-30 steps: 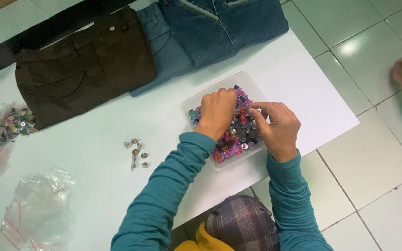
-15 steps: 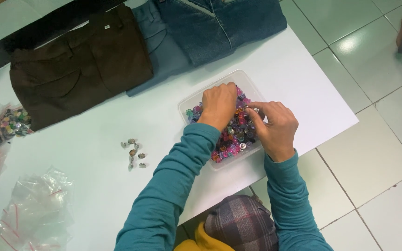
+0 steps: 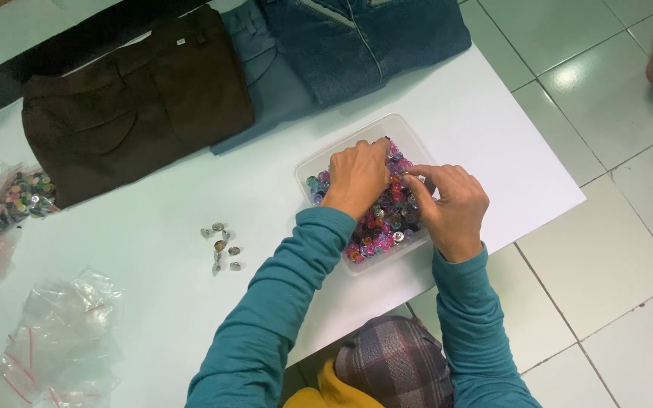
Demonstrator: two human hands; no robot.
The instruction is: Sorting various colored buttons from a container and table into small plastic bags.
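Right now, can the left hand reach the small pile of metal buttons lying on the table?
Probably yes. The left hand is in the clear tray of coloured buttons, and only bare white table lies between it and the metal buttons.

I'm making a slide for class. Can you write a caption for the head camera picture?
Both hands, left hand and right hand, dig in a clear tub of colourful buttons beside folded trousers.
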